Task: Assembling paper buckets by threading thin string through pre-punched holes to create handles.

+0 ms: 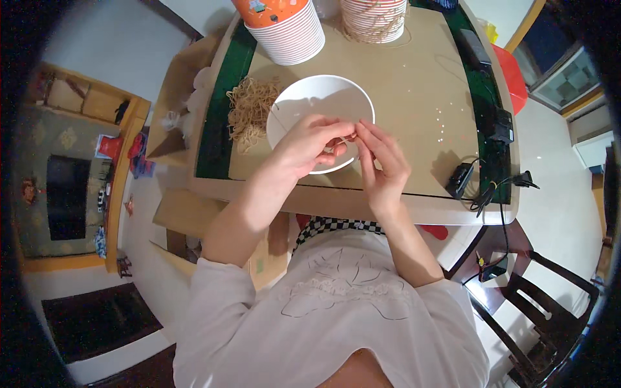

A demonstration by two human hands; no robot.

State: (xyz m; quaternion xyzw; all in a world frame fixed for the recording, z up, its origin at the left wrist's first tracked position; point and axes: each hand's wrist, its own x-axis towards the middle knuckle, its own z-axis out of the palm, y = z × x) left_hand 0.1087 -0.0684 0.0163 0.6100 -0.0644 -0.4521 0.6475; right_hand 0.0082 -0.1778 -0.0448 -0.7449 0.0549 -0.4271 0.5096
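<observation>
A white paper bowl (pixel 309 97) lies on its side on the cardboard-covered table (pixel 414 103), right in front of me. My left hand (pixel 307 145) and my right hand (pixel 381 161) meet over its near rim. Between the fingertips of both hands I pinch a thin tan rubber band (pixel 343 139). A loose heap of the same tan rubber bands (pixel 249 110) sits on the table just left of the bowl.
Two tall stacks of paper bowls (pixel 288 26) (pixel 374 18) stand at the far edge. A black adapter with cables (pixel 460 180) lies at the right front edge, a red stool (pixel 511 74) beyond the table. A dark wooden chair (pixel 543 304) stands at my right.
</observation>
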